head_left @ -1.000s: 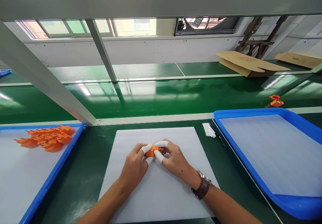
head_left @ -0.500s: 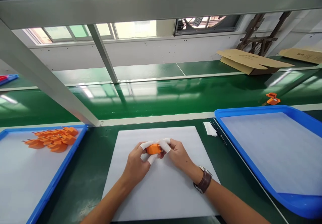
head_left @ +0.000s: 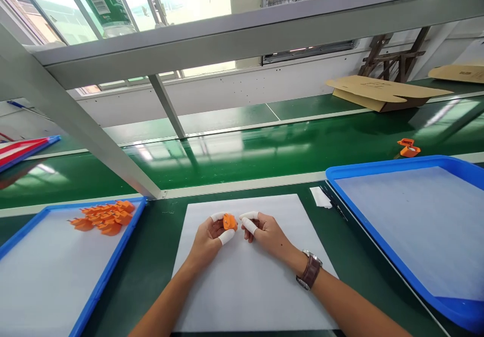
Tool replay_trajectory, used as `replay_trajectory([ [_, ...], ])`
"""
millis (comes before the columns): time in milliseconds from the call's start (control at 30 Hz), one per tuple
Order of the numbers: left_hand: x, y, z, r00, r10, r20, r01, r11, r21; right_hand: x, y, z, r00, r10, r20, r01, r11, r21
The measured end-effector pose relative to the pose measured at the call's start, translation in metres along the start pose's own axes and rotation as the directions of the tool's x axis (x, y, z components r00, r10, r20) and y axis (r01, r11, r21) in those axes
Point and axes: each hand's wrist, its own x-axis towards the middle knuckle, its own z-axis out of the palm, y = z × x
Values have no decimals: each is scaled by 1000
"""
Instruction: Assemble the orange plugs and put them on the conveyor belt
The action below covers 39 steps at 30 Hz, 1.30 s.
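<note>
Between the white-covered thumb and finger of my left hand (head_left: 209, 234) is an orange plug (head_left: 229, 221), held above a white sheet (head_left: 249, 281). Just to its right, my right hand (head_left: 264, 231) is pinched, with white finger covers on thumb and forefinger. A small gap separates its fingertips from the plug. Whether those fingertips hold anything is too small to tell. On the right wrist sits a watch with a brown strap (head_left: 310, 271). Several more orange plugs (head_left: 108, 216) are grouped at the far right corner of the left tray.
Blue trays flank the sheet: the left tray (head_left: 96, 281) and the right tray (head_left: 393, 266), each lined in white. A white paper slip (head_left: 320, 197) and dark thin tools (head_left: 336, 206) lie between. Beyond are an open orange piece (head_left: 409, 148), a cardboard box (head_left: 381, 92) and a metal post (head_left: 113, 150).
My right fingertips have come off the plug and moved slightly right. The plug has turned in my left hand. The view has tilted upward and shifted left, showing more window and a green bottle.
</note>
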Motion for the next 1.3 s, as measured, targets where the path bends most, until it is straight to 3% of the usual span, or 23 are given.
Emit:
replay_trajectory([
  [233,-9,-4,11,987,140,75,-145,987,71,-5,-3,6,991,-132,22,132,991,-29],
  [433,-11,-5,11,974,182,138,-202,967,153,-4,-9,1,999,-16,32,16,1000,-1],
  [933,-9,-6,10,980,155,126,-172,976,136,-1,-10,-4,997,12,77,-17,998,65],
  [1300,-9,-5,8,973,173,154,-214,926,310,-2,-6,-7,997,31,71,-33,999,32],
])
